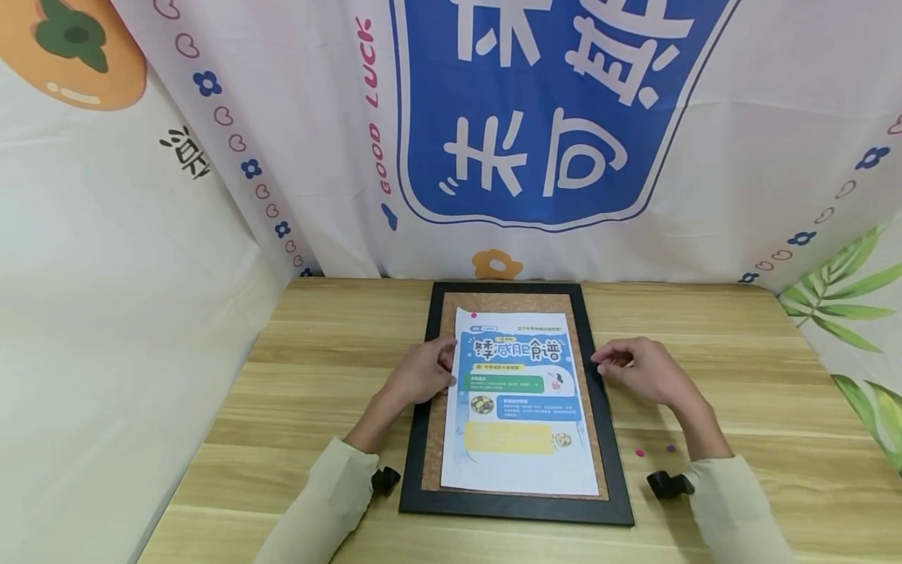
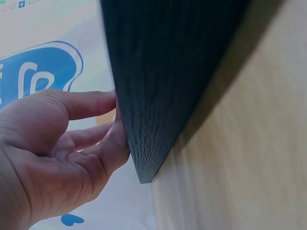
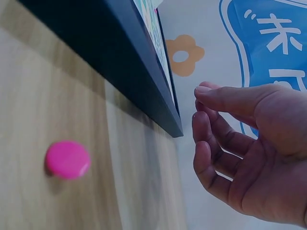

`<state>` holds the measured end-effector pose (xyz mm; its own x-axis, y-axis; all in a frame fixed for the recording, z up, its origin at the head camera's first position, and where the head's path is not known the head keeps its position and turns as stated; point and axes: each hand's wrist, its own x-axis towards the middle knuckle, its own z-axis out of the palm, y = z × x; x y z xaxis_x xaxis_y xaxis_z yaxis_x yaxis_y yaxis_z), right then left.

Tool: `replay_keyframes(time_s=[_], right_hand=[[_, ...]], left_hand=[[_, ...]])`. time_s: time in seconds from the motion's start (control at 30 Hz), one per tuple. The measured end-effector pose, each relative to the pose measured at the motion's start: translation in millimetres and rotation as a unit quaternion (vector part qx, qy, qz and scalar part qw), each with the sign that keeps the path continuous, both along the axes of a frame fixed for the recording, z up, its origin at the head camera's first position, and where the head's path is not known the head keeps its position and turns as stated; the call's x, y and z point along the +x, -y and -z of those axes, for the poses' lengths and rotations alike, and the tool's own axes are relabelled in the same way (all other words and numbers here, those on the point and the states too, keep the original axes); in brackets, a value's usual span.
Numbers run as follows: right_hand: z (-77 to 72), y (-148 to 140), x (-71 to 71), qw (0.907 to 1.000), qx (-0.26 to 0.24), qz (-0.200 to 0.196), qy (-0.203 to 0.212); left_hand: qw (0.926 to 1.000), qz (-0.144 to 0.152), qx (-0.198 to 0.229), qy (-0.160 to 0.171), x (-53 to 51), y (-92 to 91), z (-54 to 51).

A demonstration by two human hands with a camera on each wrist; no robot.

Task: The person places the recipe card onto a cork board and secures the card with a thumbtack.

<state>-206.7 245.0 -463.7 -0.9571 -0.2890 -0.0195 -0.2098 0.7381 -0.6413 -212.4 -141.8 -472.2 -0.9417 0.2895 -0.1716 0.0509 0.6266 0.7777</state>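
Note:
A printed sheet of paper (image 1: pixel 517 470) with blue, green and yellow panels lies on a cork board (image 1: pixel 507 301) with a black frame (image 1: pixel 517 507). A pink pushpin (image 1: pixel 474 315) sits at the paper's upper left corner. My left hand (image 1: pixel 421 372) reaches over the frame's left side, fingertips at the paper's left edge; in the left wrist view the frame hides part of its fingertips. Beside the frame's right side is my right hand (image 1: pixel 637 368), its fingers loosely bent. The right wrist view shows this hand (image 3: pixel 249 148) with thumb close to the forefinger and nothing visible held.
A pink pushpin (image 1: pixel 640 452) and a purple pushpin (image 1: pixel 671 448) lie on the wooden table (image 1: pixel 775 360) right of the frame. A printed cloth (image 1: pixel 338 235) hangs behind the table's back edge. Both wrists wear small black cameras.

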Motion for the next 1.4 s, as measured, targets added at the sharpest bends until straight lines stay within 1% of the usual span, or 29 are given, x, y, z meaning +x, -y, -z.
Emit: replay_keyframes(time_s=[0.1,0.2,0.37,0.7,1.0,1.2,1.4], right_hand=[[0.9,1.5,-2.8,1.0000,-0.003,-0.003,-0.008],[1.0,3.2,-5.1,0.9999,-0.009,-0.002,-0.006],[0.3,8.2,-10.1,0.9998,-0.018,0.003,-0.003],[2.3,20.6,-27.2,0.9992,-0.036,0.007,0.012],[5.5,33.0,-42.2,0.9987,-0.038,0.011,0.031],[8.9,38.9,-50.9,0.9987,-0.029,0.014,0.038],[11.1,41.2,-60.4,0.9990,-0.018,0.001,0.041]], left_hand=[[1.0000,0.002,-0.003,-0.006,1.1,0.0,-0.1],[0.9999,0.002,-0.009,-0.010,1.9,-0.4,-0.8],[0.9999,0.000,-0.014,-0.009,1.9,-1.5,-0.8],[0.9997,-0.003,-0.024,-0.007,1.1,-3.6,-1.5],[0.9998,-0.003,-0.019,-0.011,1.7,-2.2,-1.8],[0.9997,-0.002,-0.021,-0.010,1.0,-2.3,-1.3],[0.9997,-0.004,-0.021,-0.008,0.9,-1.7,-1.1]])
